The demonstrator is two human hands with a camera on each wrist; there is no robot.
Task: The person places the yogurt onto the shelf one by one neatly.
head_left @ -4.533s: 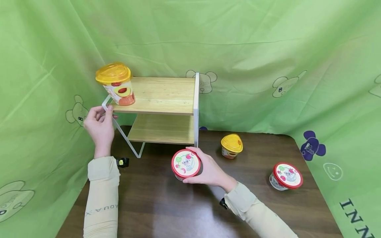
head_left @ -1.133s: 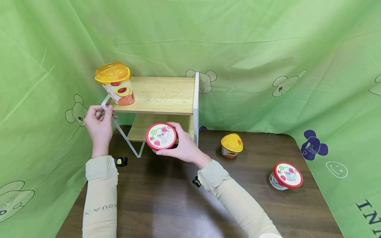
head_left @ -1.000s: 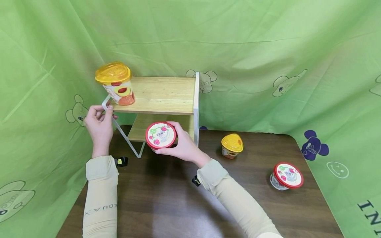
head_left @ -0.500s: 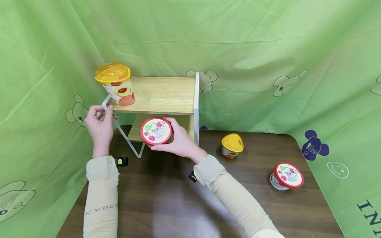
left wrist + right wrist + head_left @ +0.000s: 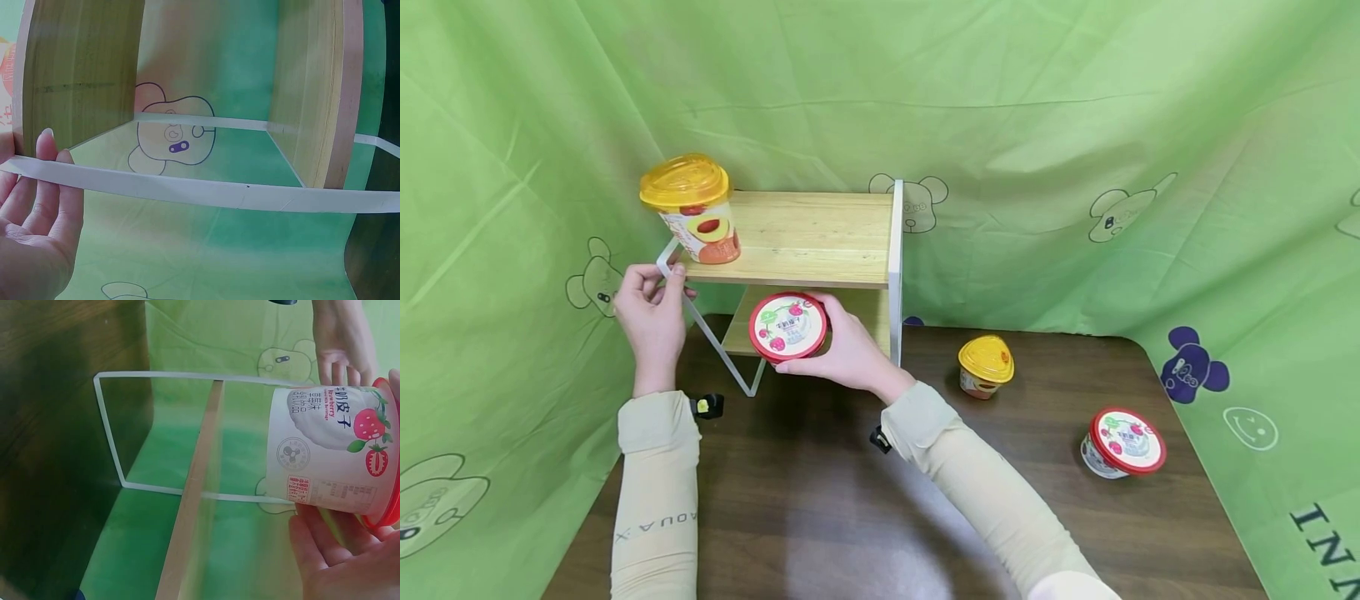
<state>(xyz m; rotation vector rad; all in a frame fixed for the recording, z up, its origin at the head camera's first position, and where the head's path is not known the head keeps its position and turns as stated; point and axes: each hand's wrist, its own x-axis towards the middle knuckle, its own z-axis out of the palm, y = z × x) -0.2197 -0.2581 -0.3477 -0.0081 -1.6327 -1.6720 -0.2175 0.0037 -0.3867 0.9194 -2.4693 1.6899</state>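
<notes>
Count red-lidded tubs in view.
2: one tub in the fingers of the right hand near the lower shelf, another on the table, far right. That shelf is partly hidden.

lower shelf (image 5: pixel 870 311) partly hidden behind held tub (image 5: pixel 787 327); red lid (image 5: pixel 389 515) cut by right wrist view's edge
</notes>
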